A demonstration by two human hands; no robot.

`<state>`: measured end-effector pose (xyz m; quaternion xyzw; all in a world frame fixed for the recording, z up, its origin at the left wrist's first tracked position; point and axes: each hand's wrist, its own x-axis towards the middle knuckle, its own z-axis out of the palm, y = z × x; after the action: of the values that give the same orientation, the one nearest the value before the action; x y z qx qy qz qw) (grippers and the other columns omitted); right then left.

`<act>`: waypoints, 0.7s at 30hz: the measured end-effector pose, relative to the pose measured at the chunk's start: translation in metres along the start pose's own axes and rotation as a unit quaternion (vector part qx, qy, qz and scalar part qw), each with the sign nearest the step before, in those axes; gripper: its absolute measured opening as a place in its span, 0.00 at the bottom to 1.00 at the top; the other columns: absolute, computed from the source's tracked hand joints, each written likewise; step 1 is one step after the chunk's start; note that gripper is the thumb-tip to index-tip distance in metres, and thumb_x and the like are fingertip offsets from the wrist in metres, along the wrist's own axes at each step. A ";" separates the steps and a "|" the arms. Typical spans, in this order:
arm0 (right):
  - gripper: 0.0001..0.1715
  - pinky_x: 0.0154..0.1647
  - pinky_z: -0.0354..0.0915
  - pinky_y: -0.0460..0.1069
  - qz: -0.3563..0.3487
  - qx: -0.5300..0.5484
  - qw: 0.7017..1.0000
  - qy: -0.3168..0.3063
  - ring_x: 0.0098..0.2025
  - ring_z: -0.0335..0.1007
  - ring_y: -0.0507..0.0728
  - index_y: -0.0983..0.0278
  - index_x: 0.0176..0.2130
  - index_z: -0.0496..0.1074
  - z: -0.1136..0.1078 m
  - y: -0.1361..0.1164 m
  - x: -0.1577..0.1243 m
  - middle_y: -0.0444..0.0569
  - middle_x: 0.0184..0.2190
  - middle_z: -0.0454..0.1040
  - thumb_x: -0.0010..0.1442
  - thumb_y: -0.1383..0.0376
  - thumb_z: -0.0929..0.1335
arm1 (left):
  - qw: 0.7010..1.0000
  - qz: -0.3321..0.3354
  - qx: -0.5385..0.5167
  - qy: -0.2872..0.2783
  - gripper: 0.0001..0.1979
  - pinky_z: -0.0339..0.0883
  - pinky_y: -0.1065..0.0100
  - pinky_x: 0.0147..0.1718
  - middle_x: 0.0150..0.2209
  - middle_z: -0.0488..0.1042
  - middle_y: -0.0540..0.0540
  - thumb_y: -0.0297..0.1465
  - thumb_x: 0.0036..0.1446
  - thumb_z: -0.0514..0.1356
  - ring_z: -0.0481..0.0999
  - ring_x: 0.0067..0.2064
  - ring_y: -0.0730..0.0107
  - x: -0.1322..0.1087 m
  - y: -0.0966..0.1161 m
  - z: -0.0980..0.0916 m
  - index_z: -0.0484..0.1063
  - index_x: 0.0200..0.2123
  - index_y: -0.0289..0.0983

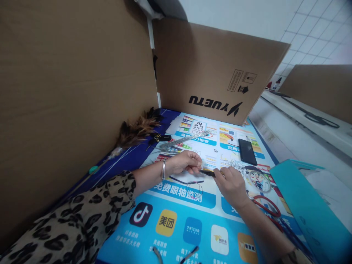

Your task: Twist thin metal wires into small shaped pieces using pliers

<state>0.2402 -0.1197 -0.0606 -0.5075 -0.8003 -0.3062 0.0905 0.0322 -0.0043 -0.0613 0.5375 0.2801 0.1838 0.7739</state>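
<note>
My left hand (187, 162), with a silver bracelet (164, 169) at its wrist, has its fingers pinched together over the printed blue and white sheet (176, 203); what they hold is too small to make out. My right hand (230, 183) is closed around a dark tool with some yellow on it (208, 172), probably pliers. The tool's tip points left and meets the fingertips of my left hand. Thin wire loops (194, 189) lie just below the hands. A bundle of thin silvery wires (187, 139) rests beyond my left hand.
Brown cardboard panels (214, 69) stand at the left and back. A black phone (247, 151), clear round dish (259, 180), red ring (266, 206) and turquoise box (308, 205) are on the right. Brown feathers (140, 128) and a black-handled tool (164, 138) lie left of the wires.
</note>
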 end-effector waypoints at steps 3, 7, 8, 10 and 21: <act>0.12 0.37 0.51 0.51 -0.001 0.003 1.000 0.000 0.35 0.57 0.56 0.62 0.44 0.67 -0.001 -0.001 0.000 0.50 0.31 0.66 0.59 0.66 0.62 | 1.000 -0.003 -0.002 -0.004 0.14 0.64 0.79 0.17 0.26 0.74 0.44 0.31 0.45 0.64 0.74 0.25 0.74 0.000 0.000 0.000 0.68 0.34 0.30; 0.12 0.36 0.51 0.51 -0.005 0.007 1.000 0.004 0.35 0.56 0.55 0.62 0.44 0.67 -0.002 -0.001 0.000 0.50 0.32 0.66 0.59 0.66 0.62 | 1.000 -0.005 -0.007 -0.006 0.15 0.63 0.79 0.17 0.27 0.74 0.44 0.30 0.44 0.64 0.75 0.25 0.73 -0.001 0.000 0.001 0.68 0.35 0.30; 0.12 0.36 0.51 0.51 -0.005 0.007 1.000 0.005 0.35 0.56 0.55 0.62 0.44 0.67 -0.003 -0.001 0.000 0.50 0.32 0.66 0.59 0.66 0.62 | 1.000 -0.005 -0.007 -0.007 0.15 0.63 0.79 0.17 0.27 0.74 0.43 0.30 0.44 0.64 0.75 0.25 0.73 -0.001 0.000 0.001 0.68 0.35 0.30; 0.12 0.36 0.50 0.51 -0.004 0.007 1.000 0.007 0.35 0.56 0.55 0.62 0.44 0.67 -0.003 -0.001 0.000 0.50 0.31 0.66 0.59 0.66 0.62 | 1.000 -0.007 -0.007 -0.009 0.15 0.63 0.79 0.17 0.27 0.74 0.43 0.31 0.43 0.64 0.75 0.25 0.73 -0.001 0.001 0.001 0.68 0.36 0.30; 0.11 0.35 0.50 0.51 -0.008 0.005 1.000 0.030 0.34 0.56 0.54 0.62 0.43 0.67 -0.001 -0.001 0.000 0.49 0.30 0.66 0.58 0.67 0.63 | 1.000 -0.008 -0.004 -0.012 0.16 0.63 0.79 0.17 0.28 0.73 0.43 0.31 0.44 0.64 0.75 0.26 0.71 0.000 -0.001 -0.001 0.67 0.37 0.31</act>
<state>0.2391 -0.1204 -0.0599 -0.4913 -0.8026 -0.3182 0.1145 0.0313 -0.0038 -0.0622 0.5340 0.2744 0.1719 0.7810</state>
